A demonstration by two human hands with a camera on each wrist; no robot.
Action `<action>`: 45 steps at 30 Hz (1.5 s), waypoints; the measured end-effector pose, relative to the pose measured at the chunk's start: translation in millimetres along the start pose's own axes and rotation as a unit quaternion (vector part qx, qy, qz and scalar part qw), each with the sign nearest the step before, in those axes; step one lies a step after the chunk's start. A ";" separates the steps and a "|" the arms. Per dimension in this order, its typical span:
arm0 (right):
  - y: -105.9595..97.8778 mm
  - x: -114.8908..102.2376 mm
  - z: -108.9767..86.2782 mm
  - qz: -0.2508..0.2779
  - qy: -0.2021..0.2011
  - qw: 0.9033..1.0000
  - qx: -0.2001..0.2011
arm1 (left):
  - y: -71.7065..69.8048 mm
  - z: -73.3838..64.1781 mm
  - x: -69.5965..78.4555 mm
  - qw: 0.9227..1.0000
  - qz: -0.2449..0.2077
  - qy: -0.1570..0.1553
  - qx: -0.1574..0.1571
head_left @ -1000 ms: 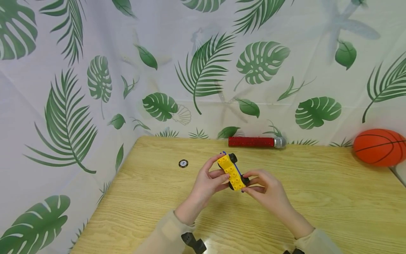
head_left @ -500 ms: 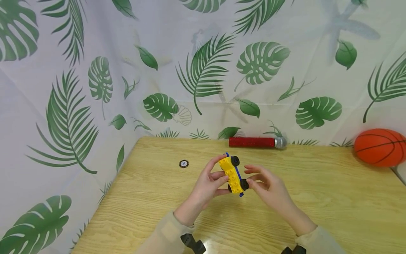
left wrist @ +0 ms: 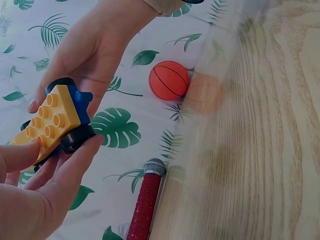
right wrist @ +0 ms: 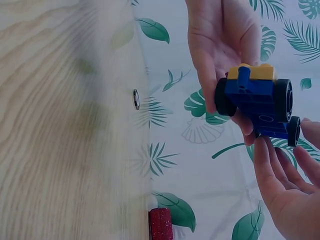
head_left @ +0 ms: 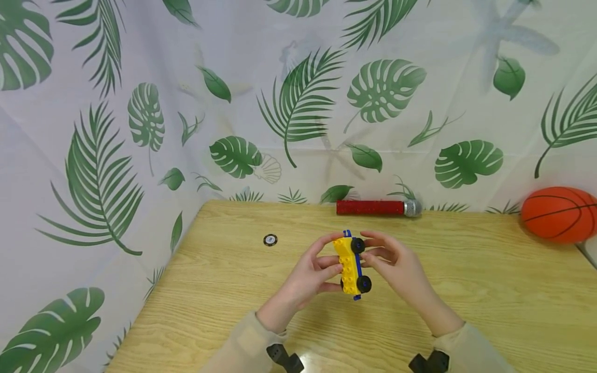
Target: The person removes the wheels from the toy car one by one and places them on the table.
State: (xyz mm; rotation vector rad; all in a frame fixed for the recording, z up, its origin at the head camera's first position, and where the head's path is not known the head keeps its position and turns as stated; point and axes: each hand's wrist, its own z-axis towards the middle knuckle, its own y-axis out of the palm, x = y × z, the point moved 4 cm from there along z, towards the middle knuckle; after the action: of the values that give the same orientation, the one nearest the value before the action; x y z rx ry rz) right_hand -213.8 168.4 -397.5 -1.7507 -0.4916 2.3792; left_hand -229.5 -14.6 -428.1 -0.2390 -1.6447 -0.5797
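Note:
A toy car (head_left: 349, 267) with a yellow studded top, blue chassis and black wheels is held up above the wooden table, its length nearly upright in the head view. My left hand (head_left: 310, 272) grips it from the left, with the thumb on the yellow studs. My right hand (head_left: 394, 264) has its curled fingers and thumb at the upper right wheel. In the right wrist view the blue underside of the car (right wrist: 257, 102) shows, and the right hand's fingertips (right wrist: 262, 145) are at its far end. The left wrist view shows the studs and the left thumb (left wrist: 25, 152).
A red glittery microphone (head_left: 370, 207) lies along the table's back edge. A black-rimmed round chip (head_left: 270, 240) lies at the back left of the table (head_left: 210, 311). An orange basketball (head_left: 558, 215) sits at the back right corner, and a leaf-print cloth (head_left: 298, 171) hangs behind.
The car has turned from a slant to nearly upright and shifted slightly right. The right hand left the lower end, moved up past the lower wheel, and is at the upper wheel.

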 end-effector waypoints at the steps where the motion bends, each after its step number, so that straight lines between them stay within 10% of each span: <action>1: -0.5 -0.8 0.8 0.001 0.003 1.000 -0.001 | 0.6 0.3 0.3 1.000 0.002 0.000 -0.004; 17: -1.1 -1.4 1.5 -0.031 0.050 0.998 0.011 | 3.9 -0.8 -0.5 0.999 0.017 -0.002 -0.028; 45: 4.1 4.0 2.7 0.007 0.163 0.987 -0.013 | 0.4 1.1 -4.2 0.991 0.128 0.030 0.022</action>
State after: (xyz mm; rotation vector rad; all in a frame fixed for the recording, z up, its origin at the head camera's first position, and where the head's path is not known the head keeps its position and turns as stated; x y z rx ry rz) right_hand -217.3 165.3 -401.7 -2.1056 -0.4655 2.0419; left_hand -229.6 -13.1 -432.2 -0.3908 -1.5376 -0.3524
